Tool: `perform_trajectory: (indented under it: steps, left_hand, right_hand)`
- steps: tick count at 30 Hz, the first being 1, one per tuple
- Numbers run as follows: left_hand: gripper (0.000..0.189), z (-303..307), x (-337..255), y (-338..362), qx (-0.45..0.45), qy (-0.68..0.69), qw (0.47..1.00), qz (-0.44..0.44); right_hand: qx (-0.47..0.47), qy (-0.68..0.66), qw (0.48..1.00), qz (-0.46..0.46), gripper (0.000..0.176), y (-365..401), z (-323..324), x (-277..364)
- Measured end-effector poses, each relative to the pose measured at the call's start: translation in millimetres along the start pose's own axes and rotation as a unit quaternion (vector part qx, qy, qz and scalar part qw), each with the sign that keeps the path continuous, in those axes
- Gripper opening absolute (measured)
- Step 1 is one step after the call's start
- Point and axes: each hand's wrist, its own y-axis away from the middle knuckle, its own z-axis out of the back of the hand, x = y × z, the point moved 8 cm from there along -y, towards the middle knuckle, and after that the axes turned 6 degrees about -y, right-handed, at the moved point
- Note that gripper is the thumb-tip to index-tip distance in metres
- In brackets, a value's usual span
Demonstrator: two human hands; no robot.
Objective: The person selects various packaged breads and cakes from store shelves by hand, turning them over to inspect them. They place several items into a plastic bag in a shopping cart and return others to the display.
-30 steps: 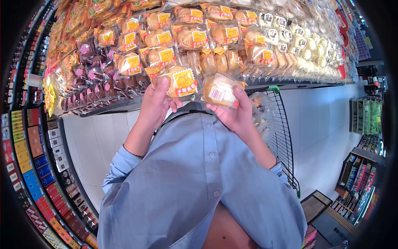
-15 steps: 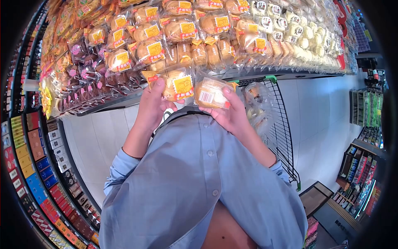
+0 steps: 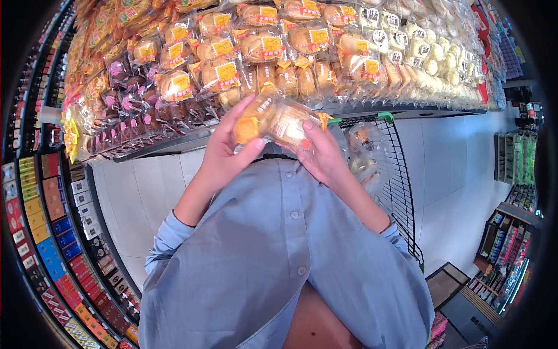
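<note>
Two packs of bread in clear wrapping are held side by side in front of my body. My left hand is closed round one bread pack, turned so its side with an orange-yellow label faces me. In my right hand is the other bread pack, its pale label and barcode partly showing, with the thumb across its front. The two packs touch or nearly touch. Just beyond them, rows of similar wrapped bread with yellow and red labels fill the display.
A black wire shopping cart with green corners stands at my right, holding plastic-wrapped items. The display's dark front edge runs before me. Shelves of boxed goods line the left; more racks stand at the right.
My left hand has rotated its bread pack from the printed front to its side. The right hand has tilted its pack, and both packs have come closer together. The view has shifted slightly.
</note>
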Motion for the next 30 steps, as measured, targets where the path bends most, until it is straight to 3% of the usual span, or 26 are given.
perform_trajectory:
  steps: [1, 2, 5, 7, 12, 15, 16, 17, 19, 20, 23, 27, 30]
  left_hand:
    - [0.077, -1.2, -17.8, -0.8, -0.004, -0.145, 0.984, -0.103]
    - [0.083, -5.3, -21.8, 0.2, 0.034, -0.225, 0.969, -0.094]
    - [0.084, -14.5, -36.0, 1.7, 0.04, -0.271, 0.952, -0.138]
    - [0.078, -13.8, -37.6, -1.1, 0.054, -0.275, 0.948, -0.151]
    - [0.064, -19.2, -35.5, -6.8, 0.098, -0.358, 0.908, -0.193]
    - [0.068, -29.3, -44.5, -14.7, 0.091, -0.325, 0.925, -0.174]
    - [0.082, -36.3, -45.6, -15.0, 0.112, -0.306, 0.935, -0.141]
    - [0.082, -45.7, -44.6, -14.0, 0.128, -0.304, 0.933, -0.146]
    - [0.091, -51.6, -32.3, -16.2, 0.114, -0.177, 0.974, -0.088]
    - [0.098, -57.1, -26.3, -17.5, 0.137, -0.209, 0.964, -0.091]
    - [0.099, -73.1, -26.5, -23.6, 0.174, -0.175, 0.968, -0.05]
    - [0.099, -102.8, -33.7, -29.4, 0.213, -0.188, 0.956, -0.076]
    - [0.097, -131.2, -30.2, -31.7, 0.227, -0.196, 0.951, -0.071]
  right_hand:
    - [0.002, 0.006, 1.0, 0.007, 0.051, -2.5, -1.0, -0.1]
    - [0.004, 0.006, 1.0, 0.009, 0.051, -3.8, -0.7, -0.4]
    - [0.026, -0.025, 0.999, -0.013, 0.052, -6.6, -2.5, -5.1]
    - [0.085, -0.044, 0.995, 0.011, 0.055, -9.1, -12.4, -0.5]
    - [0.108, -0.045, 0.993, 0.002, 0.062, -7.4, -12.5, -1.3]
    - [0.119, -0.066, 0.99, 0.027, 0.071, -4.2, -11.7, 3.6]
    - [0.117, -0.064, 0.99, 0.034, 0.072, -1.2, -12.2, 5.8]
    - [0.116, -0.064, 0.99, 0.038, 0.074, 2.8, -10.3, 8.1]
    - [0.103, -0.082, 0.99, 0.04, 0.073, 10.4, -2.1, 10.9]
    - [0.091, -0.087, 0.991, 0.047, 0.073, 13.7, 0.1, 13.0]
    - [0.064, -0.1, 0.991, 0.056, 0.074, 24.8, 16.2, 14.5]
    - [0.036, -0.129, 0.989, 0.066, 0.076, 43.6, 30.7, 23.9]
    - [0.023, -0.153, 0.979, 0.129, 0.077, 53.5, 51.6, 23.6]
